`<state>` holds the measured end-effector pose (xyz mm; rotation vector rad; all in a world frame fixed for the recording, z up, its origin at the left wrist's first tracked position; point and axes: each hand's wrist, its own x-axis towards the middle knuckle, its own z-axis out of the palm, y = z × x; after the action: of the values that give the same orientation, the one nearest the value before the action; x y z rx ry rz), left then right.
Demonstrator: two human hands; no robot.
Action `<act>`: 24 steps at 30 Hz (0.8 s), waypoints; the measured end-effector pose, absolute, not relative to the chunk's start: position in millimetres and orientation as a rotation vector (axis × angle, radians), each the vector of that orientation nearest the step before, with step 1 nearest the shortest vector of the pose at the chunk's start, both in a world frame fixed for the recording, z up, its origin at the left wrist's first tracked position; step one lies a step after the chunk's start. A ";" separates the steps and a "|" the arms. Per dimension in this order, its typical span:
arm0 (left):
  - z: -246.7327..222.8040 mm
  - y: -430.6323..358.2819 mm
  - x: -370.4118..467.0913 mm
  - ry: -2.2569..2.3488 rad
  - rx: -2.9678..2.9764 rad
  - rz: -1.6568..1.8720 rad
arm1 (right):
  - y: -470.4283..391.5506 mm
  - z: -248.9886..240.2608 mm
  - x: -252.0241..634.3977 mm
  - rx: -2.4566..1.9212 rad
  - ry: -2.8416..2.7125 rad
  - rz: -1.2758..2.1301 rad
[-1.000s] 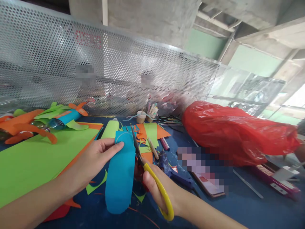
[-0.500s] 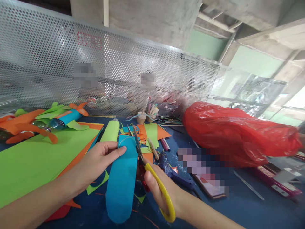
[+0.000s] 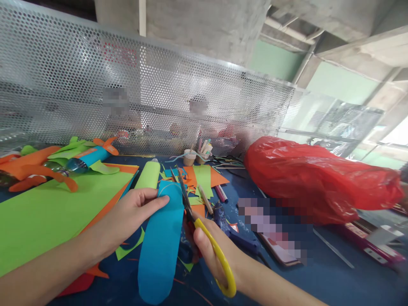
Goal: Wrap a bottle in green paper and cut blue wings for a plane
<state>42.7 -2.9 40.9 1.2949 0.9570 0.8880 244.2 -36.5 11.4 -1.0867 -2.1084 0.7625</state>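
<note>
Can see only part of a red piece (image 3: 76, 285) at near left, behind the left forearm (image 3: 73, 255). Clasping scissors (image 3: 203, 224) by the yellow handle (image 3: 230, 272) in the right hand (image 3: 228, 246), with its far side hidden; pinching blue paper (image 3: 161, 250) in the left hand (image 3: 142, 204), at near centre above the table (image 3: 251, 280). Cannot judge whether touching or just overlapping the paper's far right edge with the blades (image 3: 186, 202). Cannot read the blurred marks on the purple box (image 3: 360, 244) at right, nor the red marks (image 3: 119, 55) through the far mesh (image 3: 172, 85); see pixelated heads (image 3: 197, 106) there.
</note>
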 end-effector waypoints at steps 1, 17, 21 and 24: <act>40.7 -3.1 42.2 0.961 1.291 0.886 | -36.7 11.3 244.0 -1.101 -2.098 0.760; 44.2 2.0 38.3 1.019 1.279 0.895 | -41.1 18.1 244.8 -1.138 -2.088 0.853; 43.0 2.6 36.8 1.025 1.263 0.919 | -41.4 17.5 244.1 -1.148 -2.067 0.859; 41.9 4.2 36.3 1.008 1.268 0.917 | -41.4 18.3 243.7 -1.150 -2.059 0.905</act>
<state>36.3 4.2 41.9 1.2684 1.0079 0.9169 243.7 -41.4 18.3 -1.1502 -2.0592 0.9049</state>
